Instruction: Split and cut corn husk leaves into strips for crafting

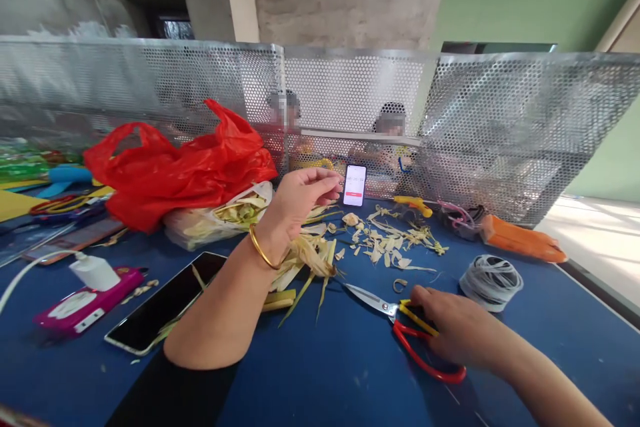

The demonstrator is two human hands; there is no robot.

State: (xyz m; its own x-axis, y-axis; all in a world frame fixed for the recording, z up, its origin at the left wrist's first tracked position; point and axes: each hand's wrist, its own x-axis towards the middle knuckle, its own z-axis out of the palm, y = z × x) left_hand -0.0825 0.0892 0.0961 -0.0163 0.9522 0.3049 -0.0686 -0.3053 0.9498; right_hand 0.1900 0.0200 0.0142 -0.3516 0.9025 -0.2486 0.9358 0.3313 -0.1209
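Plainly biggest, a perforated metal screen (345, 87) stands beyond your left hand (310, 190) and your right hand (445, 320), and a blue table (320, 380) spreads out below them. Left of your left hand a crumpled red bag (190, 173) sits in a heap, with a clear bag (193, 230) of pale leafy bits against its near side. Nearer you and left of that wrist, a dark phone (173, 300) lies flat beside a pink power strip (90, 300) with a white plug (95, 272) in it. Your right hand has its fingers closed over the yellow part of the handle of the scissors (373, 298); their blades, together, point leftward, tips near the dry husks (310, 253). Those husks lie in a loose pile below your left hand, whose fingers are drawn in narrow; you can't tell whether anything is pinched there. Just past those fingertips, to the right, a smaller lit phone (354, 187) stands upright. A ball of string (493, 280) rests beyond your right hand, slightly to its right. Smaller still, husk scraps (387, 247) are scattered ahead of that hand, and a gold bangle (256, 247) circles your left wrist.
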